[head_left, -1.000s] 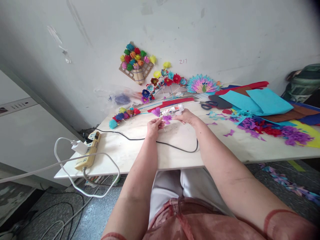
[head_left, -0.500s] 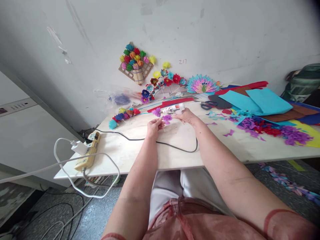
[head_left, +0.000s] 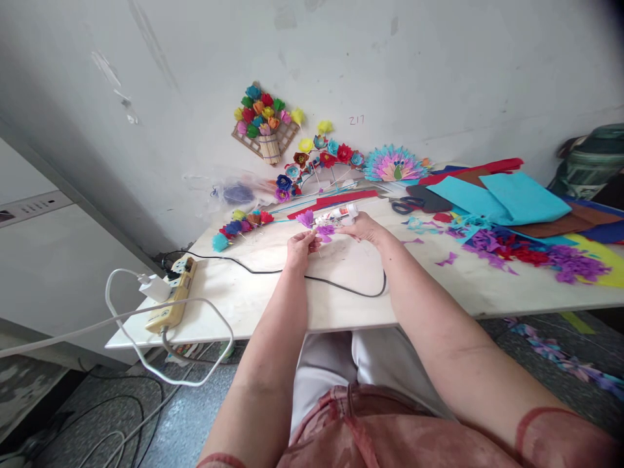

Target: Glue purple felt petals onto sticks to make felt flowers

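My left hand (head_left: 303, 246) is closed in a pinch on a thin stem with a purple paper flower (head_left: 306, 218). Its fingertips hide part of the stem. Just to the right of those fingertips is a purple paper petal (head_left: 325, 230). My right hand (head_left: 363, 229) is closed around a white glue gun (head_left: 342, 213) with reddish print, its nozzle end pointing left at the flower. One right finger reaches close to the petal; whether it touches cannot be made out. A black cord (head_left: 341, 286) loops over the table and passes under my right forearm.
A power strip (head_left: 170, 296) with a white charger lies at the table's left edge. Finished paper flowers (head_left: 244, 224) rest left of my hands. Scissors (head_left: 407, 205), purple paper scraps (head_left: 487, 250) and blue paper sheets (head_left: 524, 198) lie to the right. A peacock decoration (head_left: 396, 164) leans against the wall.
The glue gun has shifted slightly left and down toward the flower, and its nozzle end is closer to my left fingertips. My left hand has hardly moved.
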